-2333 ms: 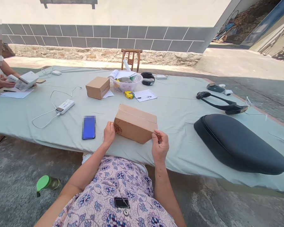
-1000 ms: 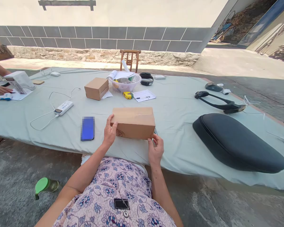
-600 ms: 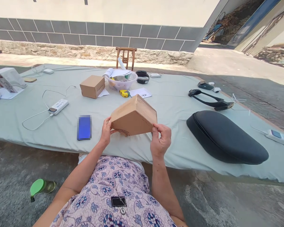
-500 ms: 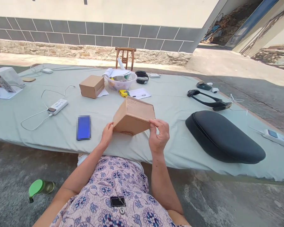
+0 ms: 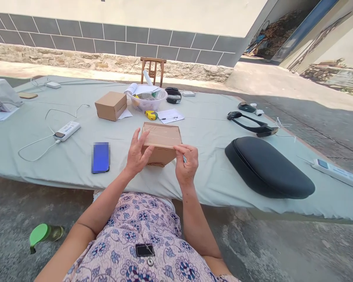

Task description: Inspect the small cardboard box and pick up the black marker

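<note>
A brown cardboard box (image 5: 161, 135) stands in front of me near the table's front edge, its top face towards me and its front in shade. My right hand (image 5: 187, 162) is closed on the box's right front corner, thumb and fingers pinching the upper edge. A small bluish-white patch shows by its fingers; I cannot make out what it is. My left hand (image 5: 137, 153) lies against the left side of the box with fingers spread, thumb along the front upper edge. A phone (image 5: 100, 157) with a blurred blue screen lies left of my left hand.
A second cardboard box (image 5: 111, 105), a basket (image 5: 148, 105) of papers and odds and ends, and a yellow tape measure (image 5: 151, 114) stand farther back. At right lie a black case (image 5: 269, 166) and a black headset (image 5: 250, 123). A white power strip (image 5: 67, 131) with cable is at left.
My left hand has let go of the lower left corner and moved up to the box's upper left side, fingers spreading. The box has turned and sits more level. My right hand keeps its corner.
</note>
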Tool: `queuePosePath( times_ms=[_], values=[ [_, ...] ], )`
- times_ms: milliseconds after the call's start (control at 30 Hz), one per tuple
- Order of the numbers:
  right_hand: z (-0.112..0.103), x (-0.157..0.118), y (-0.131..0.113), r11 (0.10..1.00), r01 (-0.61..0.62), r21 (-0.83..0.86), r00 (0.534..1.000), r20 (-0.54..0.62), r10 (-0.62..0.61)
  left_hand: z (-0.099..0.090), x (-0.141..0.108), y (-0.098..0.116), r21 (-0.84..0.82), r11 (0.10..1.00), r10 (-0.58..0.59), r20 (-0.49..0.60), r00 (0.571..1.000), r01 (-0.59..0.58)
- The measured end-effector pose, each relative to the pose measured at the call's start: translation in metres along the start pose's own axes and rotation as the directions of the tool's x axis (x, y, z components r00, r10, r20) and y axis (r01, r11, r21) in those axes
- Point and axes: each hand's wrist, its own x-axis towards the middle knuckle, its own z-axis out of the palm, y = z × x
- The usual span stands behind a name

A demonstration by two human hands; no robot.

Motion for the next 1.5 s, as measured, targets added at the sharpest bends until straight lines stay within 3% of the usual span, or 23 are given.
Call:
queuePosePath(
  times_ms=[300, 433, 500, 600, 700, 767, 867, 967, 1067, 1200, 1333, 1500],
  values=[
    [0.001, -0.004, -0.002, 0.999, -0.046, 0.005, 0.999, -0.028, 0.047, 0.002, 0.006, -0.005, 0.012, 0.998, 0.054, 0.024, 0.998, -0.054],
    [0.002, -0.012, 0.005, 0.990, -0.088, 0.109, 0.995, -0.028, 0.092, -0.001, 0.007, -0.006, -0.003, 0.999, 0.041, 0.053, 0.998, -0.041],
    [0.007, -0.018, 0.012, 0.968, -0.170, 0.183, 0.983, -0.037, 0.179, -0.002, 0.010, -0.008, -0.009, 0.999, 0.035, 0.058, 0.998, -0.035],
    [0.018, -0.031, 0.025, 0.888, -0.372, 0.270, 0.920, -0.018, 0.391, -0.004, 0.014, -0.012, -0.012, 1.000, 0.022, 0.050, 0.999, -0.022],
    [0.027, -0.044, 0.038, 0.795, -0.544, 0.269, 0.839, 0.156, 0.522, -0.006, 0.018, -0.015, -0.016, 1.000, 0.009, 0.030, 1.000, -0.008],
    [0.029, -0.051, 0.046, 0.781, -0.598, 0.183, 0.793, 0.281, 0.541, -0.007, 0.019, -0.017, -0.030, 1.000, 0.000, 0.025, 1.000, 0.001],
    [0.028, -0.062, 0.053, 0.830, -0.557, -0.019, 0.768, 0.369, 0.524, -0.008, 0.019, -0.018, -0.060, 0.998, -0.012, 0.022, 1.000, 0.013],
    [0.027, -0.069, 0.058, 0.853, -0.516, -0.074, 0.766, 0.406, 0.498, -0.012, 0.016, -0.018, -0.094, 0.995, -0.018, -0.008, 1.000, 0.017],
    [0.025, -0.070, 0.058, 0.838, -0.543, 0.056, 0.787, 0.382, 0.485, -0.016, 0.008, -0.021, -0.140, 0.989, -0.050, -0.080, 0.996, 0.039],
    [0.013, -0.058, 0.047, 0.872, -0.472, 0.132, 0.876, 0.180, 0.447, -0.017, -0.006, -0.030, -0.246, 0.956, -0.208, -0.184, 0.961, 0.160],
    [-0.007, -0.038, 0.033, 0.920, -0.378, 0.103, 0.925, 0.010, 0.379, -0.009, -0.020, -0.039, -0.415, 0.822, -0.463, -0.092, 0.881, 0.389],
    [-0.014, -0.029, 0.029, 0.950, -0.309, 0.033, 0.951, 0.003, 0.309, -0.002, -0.030, -0.048, -0.217, 0.816, -0.563, -0.094, 0.821, 0.535]
  ],
)
